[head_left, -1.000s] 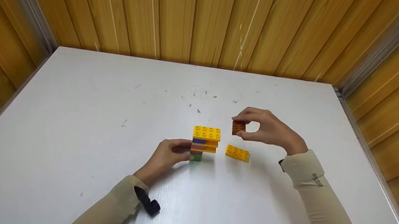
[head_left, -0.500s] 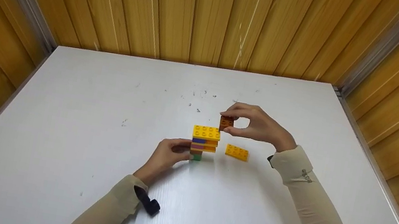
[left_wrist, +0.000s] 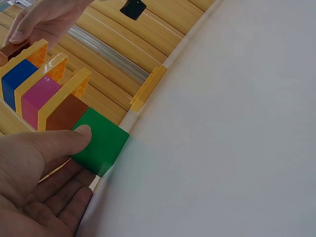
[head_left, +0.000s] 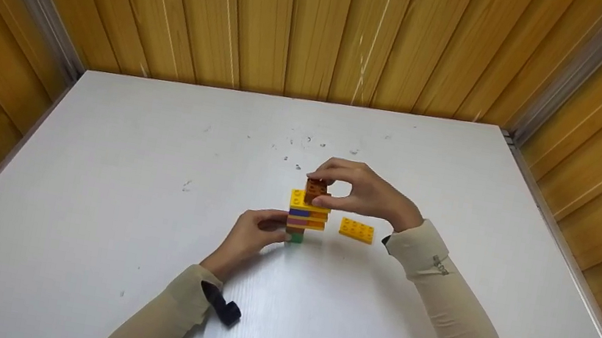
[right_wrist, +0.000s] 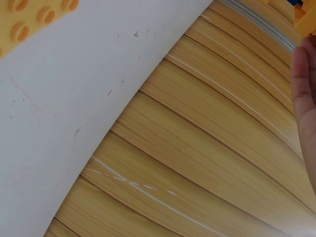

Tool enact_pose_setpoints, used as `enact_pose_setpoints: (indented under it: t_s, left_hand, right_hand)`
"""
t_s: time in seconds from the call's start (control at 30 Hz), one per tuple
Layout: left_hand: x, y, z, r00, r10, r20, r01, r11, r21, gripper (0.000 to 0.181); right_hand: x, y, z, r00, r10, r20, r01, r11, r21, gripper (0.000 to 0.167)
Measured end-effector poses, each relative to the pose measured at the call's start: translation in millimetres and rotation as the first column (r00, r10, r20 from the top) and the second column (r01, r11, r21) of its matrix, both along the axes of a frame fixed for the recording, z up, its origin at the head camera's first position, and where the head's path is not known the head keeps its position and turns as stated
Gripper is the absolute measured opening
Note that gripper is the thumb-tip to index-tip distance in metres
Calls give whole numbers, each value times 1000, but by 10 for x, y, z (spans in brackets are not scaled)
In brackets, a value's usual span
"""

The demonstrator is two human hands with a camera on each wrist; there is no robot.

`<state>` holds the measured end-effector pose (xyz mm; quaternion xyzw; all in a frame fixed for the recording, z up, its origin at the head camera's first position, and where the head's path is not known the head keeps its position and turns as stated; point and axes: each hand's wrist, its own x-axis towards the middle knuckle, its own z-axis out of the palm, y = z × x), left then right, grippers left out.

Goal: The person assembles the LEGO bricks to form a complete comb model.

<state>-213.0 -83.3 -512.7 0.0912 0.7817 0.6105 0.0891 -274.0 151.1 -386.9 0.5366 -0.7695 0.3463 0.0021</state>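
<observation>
A tower of toy building bricks stands on the white table, its lowest green brick (left_wrist: 104, 140) touching the tabletop. Above come a brown brick (left_wrist: 68, 112), then a pink brick (left_wrist: 39, 102) and a blue brick (left_wrist: 18, 83) between yellow plates. My left hand (head_left: 252, 233) holds the tower low down, thumb on the green brick. Between thumb and fingers, my right hand (head_left: 368, 193) pinches another brown brick (head_left: 317, 188) at the top yellow plate (head_left: 296, 197). Whether that brick is pressed onto the studs, I cannot tell. The right wrist view catches only fingers at its right edge.
A loose yellow plate (head_left: 356, 230) lies on the table (head_left: 120, 174) just right of the tower. Wood-patterned panels (head_left: 320, 24) rise behind the table and along both sides. Dark scuff marks spot the tabletop behind the tower.
My right hand has moved left with the brown brick, from right of the tower to its top plate. The left hand has stayed on the tower's base.
</observation>
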Motion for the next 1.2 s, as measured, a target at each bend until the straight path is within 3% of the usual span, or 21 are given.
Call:
enact_pose_setpoints:
  t_s: [0.27,0.47,0.63,0.7,0.87,1.2]
  left_hand:
    - [1,-1,-21,999,-15,-40,15,1000,-6,42]
    - [5,-8,-12,1000,-4,-18,4,1000,-5,42]
    - [127,10,249,1000,-12,-6,12,1000,2,41]
    - [132,13,269,1000,-16,-5,16,1000,-5,41]
    - [15,-7,8,1000,-11,-4,11,1000,0,43]
    - [12,-9,-11,1000,-14,-20,14,1000,21,42]
  right_hand:
    - [6,-99,-34,1000,27,-12,-27,1000,-14,36]
    - [19,-126,-26,999,36,4,-36,999,-3,37]
    - [41,-131,-18,999,33,19,-33,999,16,39]
    - [47,-131,-18,999,32,15,-32,999,24,39]
    - [71,-143,-6,1000,12,4,-12,998,59,41]
    - [100,-150,21,1000,-10,12,9,996,92,40]
